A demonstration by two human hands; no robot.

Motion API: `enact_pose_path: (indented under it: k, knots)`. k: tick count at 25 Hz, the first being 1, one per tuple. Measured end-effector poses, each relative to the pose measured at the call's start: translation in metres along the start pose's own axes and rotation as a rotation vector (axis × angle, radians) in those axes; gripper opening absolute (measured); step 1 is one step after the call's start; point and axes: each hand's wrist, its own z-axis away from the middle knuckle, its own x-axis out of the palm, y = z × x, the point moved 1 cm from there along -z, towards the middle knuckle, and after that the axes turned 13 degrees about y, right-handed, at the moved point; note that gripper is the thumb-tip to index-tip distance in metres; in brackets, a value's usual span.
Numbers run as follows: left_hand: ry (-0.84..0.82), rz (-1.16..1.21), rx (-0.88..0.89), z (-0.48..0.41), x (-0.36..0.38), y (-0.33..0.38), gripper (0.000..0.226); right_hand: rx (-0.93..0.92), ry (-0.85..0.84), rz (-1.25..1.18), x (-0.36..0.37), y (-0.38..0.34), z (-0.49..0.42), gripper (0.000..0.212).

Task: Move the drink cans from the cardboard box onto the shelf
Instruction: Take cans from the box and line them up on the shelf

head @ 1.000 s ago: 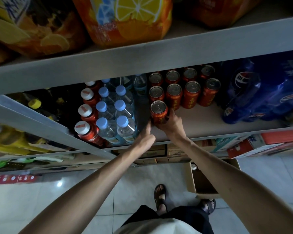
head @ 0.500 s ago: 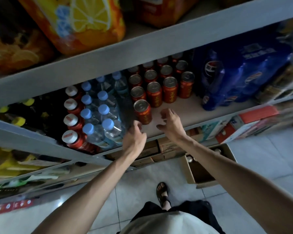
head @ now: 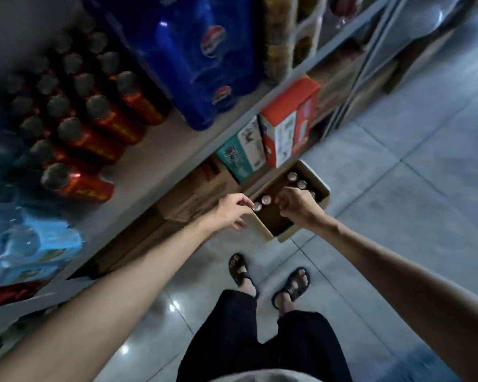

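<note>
Several red drink cans (head: 94, 128) stand in rows on the grey shelf (head: 160, 150); the front one (head: 78, 184) stands alone near the edge. On the floor below sits the open cardboard box (head: 263, 230), where silver can tops (head: 265, 199) show at its near and far ends. My left hand (head: 232, 210) reaches over the box's left rim, with its fingertips at a can top (head: 257, 207). Over the middle of the box hangs my right hand (head: 297, 206), fingers curled downward, and no can shows in it.
Blue cola packs (head: 193, 64) stand right of the cans, and wrapped water bottles (head: 25, 244) to their left. An orange carton (head: 287, 122), a teal carton (head: 240, 153) and brown boxes (head: 199, 194) sit under the shelf. My sandalled feet (head: 268, 277) stand on the tiled floor.
Both hands have left the front can on the shelf and dropped down to the cardboard box. My view has swung from the shelf down to the floor.
</note>
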Motion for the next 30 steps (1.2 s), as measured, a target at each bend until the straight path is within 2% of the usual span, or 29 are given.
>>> enact_pose_path:
  k: [2, 5, 9, 10, 11, 13, 14, 16, 19, 21, 22, 24, 26, 28, 30]
  knots:
    - [-0.053, -0.015, -0.044, -0.034, 0.035, 0.000, 0.010, 0.083, -0.049, 0.015, 0.013, 0.043, -0.013, 0.030]
    - [-0.038, -0.039, -0.065, -0.098, 0.087, -0.018, 0.010, 0.150, -0.052, 0.031, 0.046, 0.107, -0.037, 0.029]
    - [0.047, -0.121, -0.144, -0.230, 0.178, -0.111, 0.015, 0.240, -0.123, 0.102, 0.147, 0.224, -0.084, 0.021]
    - [0.083, -0.153, -0.166, -0.265, 0.197, -0.140, 0.021, 0.223, -0.140, 0.134, 0.174, 0.251, -0.100, 0.021]
    - [0.114, -0.194, -0.204, -0.295, 0.212, -0.167, 0.038, 0.201, -0.142, 0.177, 0.198, 0.273, -0.117, 0.023]
    - [0.142, -0.252, -0.295, -0.361, 0.246, -0.219, 0.083, 0.165, -0.074, 0.270, 0.253, 0.322, -0.165, 0.030]
    - [0.153, -0.244, -0.335, -0.388, 0.259, -0.240, 0.096, 0.143, -0.034, 0.316, 0.277, 0.341, -0.191, 0.035]
    - [0.187, -0.236, -0.378, -0.430, 0.280, -0.271, 0.105, 0.103, 0.043, 0.392, 0.319, 0.372, -0.243, 0.046]
    - [0.282, -0.261, -0.363, -0.476, 0.304, -0.302, 0.106, 0.062, 0.097, 0.512, 0.364, 0.405, -0.307, 0.070]
    - [0.317, -0.176, -0.422, -0.503, 0.319, -0.329, 0.101, 0.022, 0.096, 0.608, 0.391, 0.423, -0.337, 0.077]
    - [0.313, -0.123, -0.455, -0.512, 0.325, -0.337, 0.091, 0.014, 0.111, 0.625, 0.401, 0.429, -0.347, 0.073]
    - [0.334, -0.055, -0.464, -0.517, 0.331, -0.343, 0.057, 0.042, 0.138, 0.574, 0.414, 0.437, -0.361, 0.059]
    - [0.404, -0.012, -0.458, -0.518, 0.332, -0.344, 0.042, 0.072, 0.164, 0.533, 0.421, 0.441, -0.370, 0.056]
    - [0.366, 0.029, -0.477, -0.515, 0.329, -0.341, 0.042, 0.078, 0.152, 0.509, 0.422, 0.438, -0.367, 0.058]
    - [0.305, 0.072, -0.503, -0.510, 0.325, -0.332, 0.059, 0.126, 0.155, 0.430, 0.412, 0.431, -0.353, 0.062]
